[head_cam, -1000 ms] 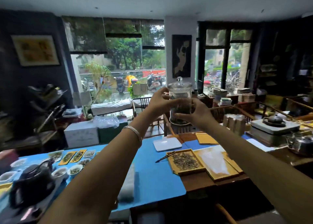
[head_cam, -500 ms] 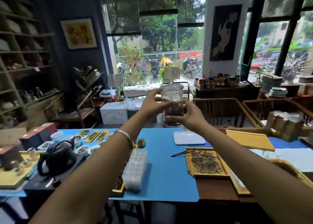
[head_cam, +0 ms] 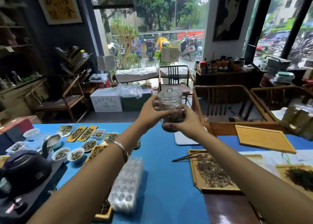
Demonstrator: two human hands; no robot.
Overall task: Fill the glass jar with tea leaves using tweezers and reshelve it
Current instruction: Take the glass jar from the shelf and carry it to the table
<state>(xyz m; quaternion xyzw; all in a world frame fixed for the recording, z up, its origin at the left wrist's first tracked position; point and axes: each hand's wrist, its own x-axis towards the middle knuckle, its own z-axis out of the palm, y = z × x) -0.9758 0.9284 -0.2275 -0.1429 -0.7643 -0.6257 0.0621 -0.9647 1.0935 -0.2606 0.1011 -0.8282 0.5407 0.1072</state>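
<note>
A clear glass jar [head_cam: 170,103] with a knobbed glass lid is held upright at arm's length above the far edge of the blue table mat. Dark tea leaves fill its lower part. My left hand [head_cam: 149,113] grips its left side and my right hand [head_cam: 185,123] cups its lower right side. Dark tweezers [head_cam: 185,157] lie on the mat, their tips resting on the rim of a wooden tray [head_cam: 197,181] spread with loose tea leaves. Wooden shelves [head_cam: 15,46] stand at the far left wall.
A black teapot [head_cam: 25,171], small bowls and dishes of tea samples [head_cam: 76,154] and a clear plastic blister tray [head_cam: 127,183] crowd the left of the mat. An empty wooden tray [head_cam: 264,140] and a white square plate [head_cam: 183,139] lie to the right. Wooden chairs [head_cam: 223,102] stand behind the table.
The view has swung left and down, bringing the shelves and tea samples into sight. Both hands keep hold of the jar, which sits lower in the frame.
</note>
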